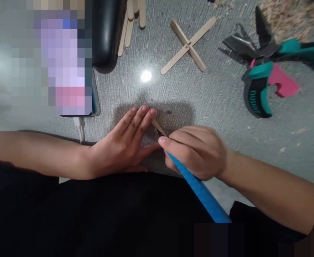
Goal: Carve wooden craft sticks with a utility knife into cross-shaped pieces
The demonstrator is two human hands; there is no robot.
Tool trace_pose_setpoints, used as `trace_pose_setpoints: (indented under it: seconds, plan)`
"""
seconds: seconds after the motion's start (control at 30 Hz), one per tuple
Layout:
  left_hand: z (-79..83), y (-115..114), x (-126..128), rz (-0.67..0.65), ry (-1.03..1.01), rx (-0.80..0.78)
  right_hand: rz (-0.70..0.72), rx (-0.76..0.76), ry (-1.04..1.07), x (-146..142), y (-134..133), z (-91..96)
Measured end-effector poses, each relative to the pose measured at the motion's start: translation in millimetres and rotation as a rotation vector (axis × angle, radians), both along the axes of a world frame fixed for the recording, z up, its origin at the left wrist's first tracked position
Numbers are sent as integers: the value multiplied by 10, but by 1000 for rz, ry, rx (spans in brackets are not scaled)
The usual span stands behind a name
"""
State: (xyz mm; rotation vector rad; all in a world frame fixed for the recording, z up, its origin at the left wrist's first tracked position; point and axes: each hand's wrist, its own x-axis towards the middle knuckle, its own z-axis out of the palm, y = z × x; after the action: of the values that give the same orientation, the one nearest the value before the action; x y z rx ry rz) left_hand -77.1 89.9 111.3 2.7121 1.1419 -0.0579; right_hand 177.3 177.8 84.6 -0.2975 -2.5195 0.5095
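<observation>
My left hand rests on the table with its fingers stretched out together, holding a wooden craft stick down by the index fingertip. Only a short piece of that stick shows; the rest is hidden by my hands. A slim tool with a long blue handle is pinched in my right hand. Its dark tip touches or lies very near the stick; the exact kind of tip is unclear. Beyond my hands, two craft sticks stand joined at their middles in an X.
Several craft sticks lie beside a black rounded case. Teal and black pliers with a pink part lie open at the right, near wood shavings. A white cable runs from a device at the left.
</observation>
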Motion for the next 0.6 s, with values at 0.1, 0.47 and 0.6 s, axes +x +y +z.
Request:
trace_pose_setpoints:
  seconds: [0.1, 0.47, 0.6]
  plan:
    - [-2, -6, -6, -5, 16, -4, 12, -11, 22, 6, -3, 9]
    - [25, 15, 22, -23, 56, 100, -6, 54, -32, -22, -4, -2]
    - [18, 18, 28, -38, 61, 110, -9, 47, -35, -25, -4, -6]
